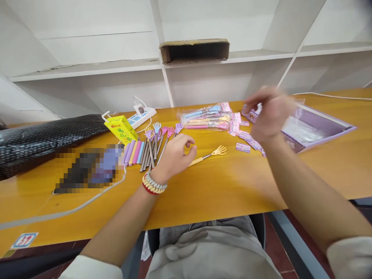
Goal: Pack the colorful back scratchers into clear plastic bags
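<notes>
My left hand [178, 154], with beaded bracelets at its wrist, is over the middle of the table. Its fingers curl in and nothing shows in them. A yellow back scratcher [219, 150] lies just right of it, the handle's end hidden behind the hand. Left of this hand are several back scratchers with coloured heads and metal rods [156, 141], beside a row of pastel handle sleeves [133, 152]. My right hand [271, 112] is raised near an open purple box [328, 112] and smeared by motion. Small purple printed cards [243, 147] lie left of it.
Bagged back scratchers [203, 118] lie at the back. A yellow carton [121, 129] stands by a power strip [142, 117]. A black textured bag [52, 139] and a white cable [95, 199] occupy the left. A cardboard box [194, 52] sits on the white shelf [116, 66].
</notes>
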Demonstrator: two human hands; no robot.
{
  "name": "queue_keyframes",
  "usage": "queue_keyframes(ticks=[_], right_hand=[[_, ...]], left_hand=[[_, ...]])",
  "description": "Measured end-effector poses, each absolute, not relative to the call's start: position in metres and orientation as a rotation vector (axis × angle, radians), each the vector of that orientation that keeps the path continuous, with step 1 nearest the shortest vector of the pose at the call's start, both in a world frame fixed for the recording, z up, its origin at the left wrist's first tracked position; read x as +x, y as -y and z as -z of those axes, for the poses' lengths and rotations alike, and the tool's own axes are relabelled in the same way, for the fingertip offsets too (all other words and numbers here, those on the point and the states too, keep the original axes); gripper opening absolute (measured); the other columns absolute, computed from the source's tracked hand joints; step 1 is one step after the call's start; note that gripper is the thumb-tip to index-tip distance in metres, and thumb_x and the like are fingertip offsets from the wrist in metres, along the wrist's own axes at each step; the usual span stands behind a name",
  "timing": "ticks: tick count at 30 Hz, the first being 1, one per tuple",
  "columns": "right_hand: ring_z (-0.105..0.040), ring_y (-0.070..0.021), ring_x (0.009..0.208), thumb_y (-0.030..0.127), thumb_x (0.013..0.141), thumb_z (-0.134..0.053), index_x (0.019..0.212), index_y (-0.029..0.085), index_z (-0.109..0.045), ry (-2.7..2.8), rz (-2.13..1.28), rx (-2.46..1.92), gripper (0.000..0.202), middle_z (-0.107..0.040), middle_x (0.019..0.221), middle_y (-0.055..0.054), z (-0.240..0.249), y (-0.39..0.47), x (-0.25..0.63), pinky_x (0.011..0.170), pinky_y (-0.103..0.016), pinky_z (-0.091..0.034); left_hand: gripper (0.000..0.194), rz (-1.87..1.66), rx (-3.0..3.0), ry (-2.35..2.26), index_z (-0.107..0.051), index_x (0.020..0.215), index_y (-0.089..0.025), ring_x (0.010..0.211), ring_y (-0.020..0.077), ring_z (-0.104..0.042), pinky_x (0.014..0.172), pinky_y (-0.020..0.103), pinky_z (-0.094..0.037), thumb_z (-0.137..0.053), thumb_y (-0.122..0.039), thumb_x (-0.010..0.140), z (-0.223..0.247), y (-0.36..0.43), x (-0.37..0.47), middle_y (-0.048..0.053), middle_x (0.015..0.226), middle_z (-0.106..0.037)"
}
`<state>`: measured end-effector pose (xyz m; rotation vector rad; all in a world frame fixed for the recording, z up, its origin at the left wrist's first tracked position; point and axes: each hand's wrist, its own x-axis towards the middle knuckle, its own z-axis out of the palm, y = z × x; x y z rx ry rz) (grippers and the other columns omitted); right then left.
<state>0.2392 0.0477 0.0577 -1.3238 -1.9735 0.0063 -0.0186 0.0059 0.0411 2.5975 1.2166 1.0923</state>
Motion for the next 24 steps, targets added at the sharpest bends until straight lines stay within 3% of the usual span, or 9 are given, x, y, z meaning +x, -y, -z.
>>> queue_keyframes(ticks=[3,5,8,13,18,24], right_hand=[[-0.053,-0.0147,0.070,0.036,0.092,-0.036,0.078,0.016,-0.059,1.857,0.167,-0.881,0.033,-0.058,0.070,-0.005,-0.032,-0.063,0.225,0.071,-0.032,-0.044],[-0.050,-0.0150,0.065,0.033,0.084,-0.049,0.073,0.018,-0.058,1.949,0.155,-0.765,0.020,-0.057,0.064,-0.002,-0.010,-0.068,0.215,0.065,-0.031,-0.042],[-0.051,-0.0176,0.071,0.030,0.077,-0.056,0.077,0.018,-0.060,2.158,0.095,-0.827,0.013,-0.061,0.070,-0.004,0.012,-0.069,0.207,0.069,-0.033,-0.040],[-0.052,-0.0204,0.082,0.038,0.072,-0.064,0.088,0.017,-0.065,2.482,-0.089,-0.926,0.026,-0.064,0.081,-0.006,0.019,-0.064,0.204,0.076,-0.034,-0.038],[-0.052,-0.0185,0.084,0.033,0.082,-0.057,0.088,0.020,-0.066,2.569,-0.113,-1.051,0.017,-0.064,0.084,-0.005,0.021,-0.062,0.200,0.078,-0.033,-0.034],[-0.053,-0.0183,0.086,0.033,0.089,-0.048,0.089,0.020,-0.064,2.513,0.000,-1.174,0.021,-0.064,0.087,-0.006,0.020,-0.061,0.199,0.077,-0.032,-0.031]], left_hand=[[0.020,-0.862,2.692,-1.253,-0.055,0.089,-0.016,0.080,0.0168,-0.055,0.074,0.032,-0.044,-0.053,-0.033,0.081,-0.022,-0.028,-0.020,0.005,0.084,-0.058],[0.029,-0.651,2.759,-1.262,-0.056,0.092,-0.016,0.083,0.0187,-0.055,0.075,0.032,-0.043,-0.054,-0.043,0.079,-0.010,-0.029,-0.023,0.006,0.089,-0.057],[0.035,-0.439,2.806,-1.263,-0.057,0.092,-0.018,0.081,0.0193,-0.054,0.073,0.032,-0.042,-0.055,-0.049,0.077,0.003,-0.024,-0.027,0.007,0.090,-0.056],[0.023,-0.384,2.786,-1.249,-0.054,0.084,-0.017,0.081,0.0178,-0.053,0.073,0.030,-0.041,-0.044,-0.038,0.086,0.012,-0.026,-0.029,0.005,0.085,-0.054],[0.023,-0.437,2.831,-1.350,-0.052,0.084,-0.016,0.079,0.0178,-0.053,0.072,0.031,-0.041,-0.039,-0.034,0.090,0.017,-0.030,-0.029,0.006,0.086,-0.056],[0.025,-0.521,2.784,-1.497,-0.051,0.089,-0.017,0.074,0.0179,-0.056,0.066,0.031,-0.040,-0.035,-0.036,0.093,0.022,-0.033,-0.028,0.006,0.083,-0.060]])
